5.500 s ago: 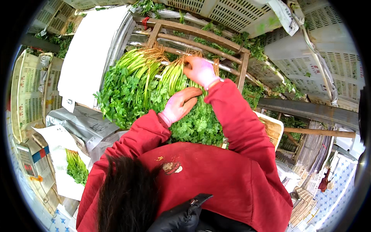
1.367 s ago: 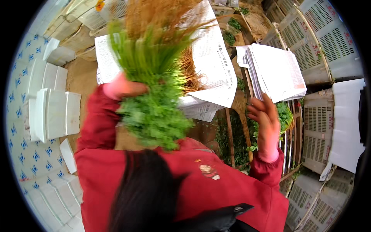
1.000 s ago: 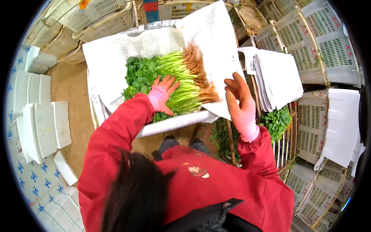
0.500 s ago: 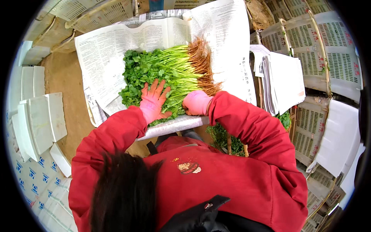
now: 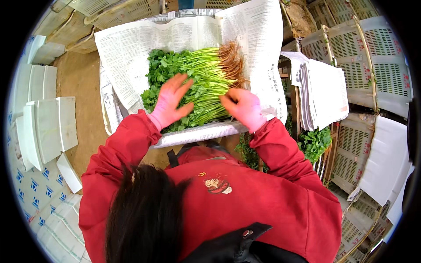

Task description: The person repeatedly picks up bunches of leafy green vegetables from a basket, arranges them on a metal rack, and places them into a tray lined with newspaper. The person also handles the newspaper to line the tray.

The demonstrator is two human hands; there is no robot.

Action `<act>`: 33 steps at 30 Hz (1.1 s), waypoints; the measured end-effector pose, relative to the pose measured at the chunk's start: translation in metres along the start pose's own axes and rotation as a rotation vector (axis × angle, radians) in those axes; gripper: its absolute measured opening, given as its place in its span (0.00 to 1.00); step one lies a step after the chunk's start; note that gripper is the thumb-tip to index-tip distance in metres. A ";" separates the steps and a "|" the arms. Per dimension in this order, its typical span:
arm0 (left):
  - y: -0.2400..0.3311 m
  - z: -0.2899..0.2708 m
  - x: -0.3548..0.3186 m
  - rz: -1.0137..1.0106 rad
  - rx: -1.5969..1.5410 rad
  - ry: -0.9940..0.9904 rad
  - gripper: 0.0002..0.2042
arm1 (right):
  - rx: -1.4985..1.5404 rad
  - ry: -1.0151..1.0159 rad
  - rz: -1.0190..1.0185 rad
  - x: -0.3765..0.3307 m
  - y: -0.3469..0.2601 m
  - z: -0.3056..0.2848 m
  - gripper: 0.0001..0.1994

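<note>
A thick bunch of leafy green herbs (image 5: pixel 199 81) with pale stems and brown roots lies in a crate lined with newspaper (image 5: pixel 136 48), leaves to the left, roots to the right. My left hand (image 5: pixel 171 100), in a pink glove, lies flat with fingers spread on the leafy part. Resting on the stems near the crate's front edge is my right hand (image 5: pixel 244 107), also pink-gloved, its fingers together. Neither hand grips anything. Red sleeves and dark hair fill the lower part of the view.
A stack of newspapers (image 5: pixel 324 94) sits on crates to the right, with more green herbs (image 5: pixel 313 142) below it. White plastic crates (image 5: pixel 372 57) stand at the right and top. White foam boxes (image 5: pixel 46 127) line the left on a brown floor.
I lifted a bunch from a pile of herbs, carried it over and laid it in the paper-lined crate. Both hands came down onto it; the right hand has since slid right along the stems.
</note>
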State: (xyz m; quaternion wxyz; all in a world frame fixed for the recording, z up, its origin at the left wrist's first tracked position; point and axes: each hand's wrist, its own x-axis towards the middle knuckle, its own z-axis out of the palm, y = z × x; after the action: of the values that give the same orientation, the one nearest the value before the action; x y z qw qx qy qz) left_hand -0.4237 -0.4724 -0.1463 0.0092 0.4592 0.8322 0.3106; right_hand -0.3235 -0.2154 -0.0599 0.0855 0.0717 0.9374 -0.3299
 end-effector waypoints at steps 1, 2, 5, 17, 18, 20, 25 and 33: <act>0.002 -0.005 0.006 -0.008 0.008 0.117 0.42 | 0.005 0.211 -0.098 0.002 0.006 0.007 0.12; 0.008 -0.006 0.014 -0.011 0.102 0.192 0.44 | 0.014 0.255 -0.118 0.007 0.002 0.011 0.17; 0.008 0.002 0.043 0.058 0.145 0.235 0.46 | -0.033 0.263 0.018 0.037 -0.002 0.036 0.34; -0.009 0.046 0.016 -0.058 0.188 -0.071 0.51 | 1.381 0.496 0.561 0.052 0.052 0.044 0.06; -0.010 0.048 0.015 -0.056 0.206 -0.069 0.49 | 1.464 0.534 0.551 0.053 0.057 0.040 0.06; -0.010 0.050 0.014 -0.052 0.211 -0.065 0.49 | 1.600 0.619 0.517 0.057 0.073 0.025 0.06; -0.011 0.053 0.012 -0.100 0.230 -0.089 0.49 | 1.540 0.464 0.296 0.058 0.072 -0.068 0.06; 0.029 0.011 0.033 -0.226 0.328 -0.292 0.52 | 0.762 0.201 0.092 0.029 0.044 -0.096 0.09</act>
State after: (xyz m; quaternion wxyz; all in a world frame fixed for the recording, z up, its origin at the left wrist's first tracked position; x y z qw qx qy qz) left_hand -0.4176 -0.4305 -0.1307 0.0891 0.3985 0.9075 0.0987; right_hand -0.3542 -0.1182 -0.0189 -0.0250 0.1720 0.7473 -0.6414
